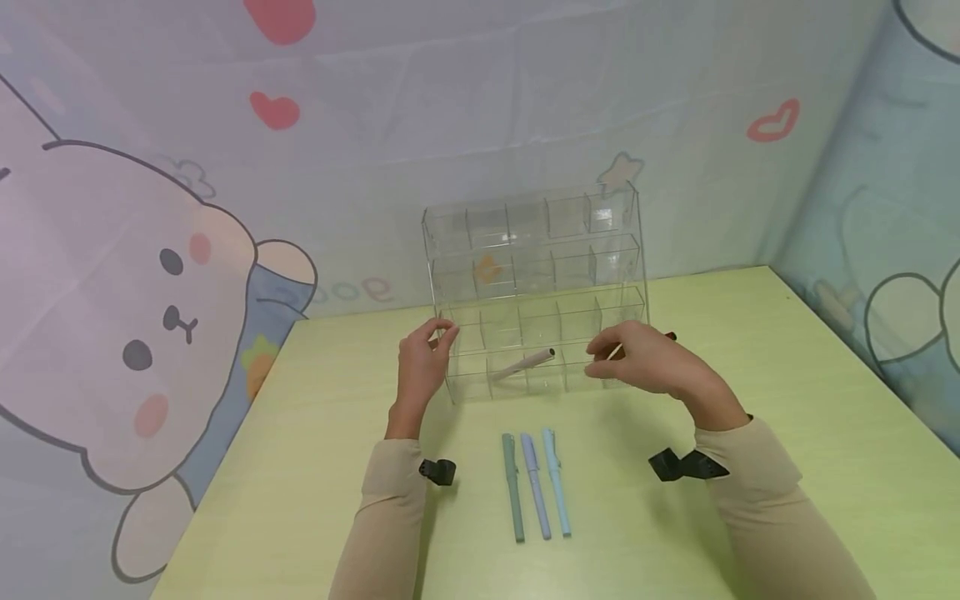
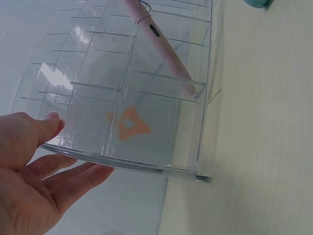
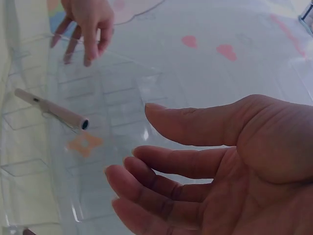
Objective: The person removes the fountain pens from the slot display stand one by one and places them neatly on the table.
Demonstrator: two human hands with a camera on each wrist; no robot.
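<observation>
A clear acrylic pen rack (image 1: 540,317) with tiered compartments stands on the table. My left hand (image 1: 424,358) grips its left side panel, thumb (image 2: 51,126) on the inner side and fingers beyond the edge. A pale pink pen (image 1: 528,362) leans in the rack's bottom row, its dark end up to the right. In front of the rack's right part hovers my right hand (image 1: 645,358), fingers loosely bent and holding nothing in the right wrist view. Behind it pokes out the dark red end of a slim item (image 1: 670,336), mostly hidden.
Three pens lie side by side in front of the rack: a green pen (image 1: 513,487), a lilac pen (image 1: 536,487) and a light blue pen (image 1: 557,483). A printed cloth backdrop (image 1: 360,167) rises close behind the rack.
</observation>
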